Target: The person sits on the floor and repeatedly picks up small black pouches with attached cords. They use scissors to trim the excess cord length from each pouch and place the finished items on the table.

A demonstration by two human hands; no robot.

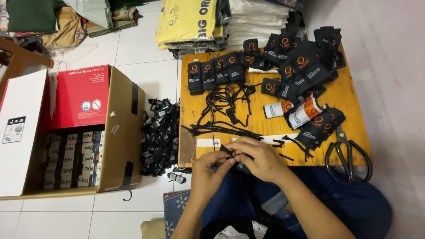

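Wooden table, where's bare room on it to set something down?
On the wooden table, bare patches lie along the left edge under the row of black tags, and at the right edge above the scissors. The tag heap and the loose black cords crowd the rest.

A home floor serving as a small packing workshop: white tiled floor (141, 48), low wooden table (354, 95) piled with black tags (301, 66), an open cardboard box (126, 128) left, stacked bags (188, 20) far.
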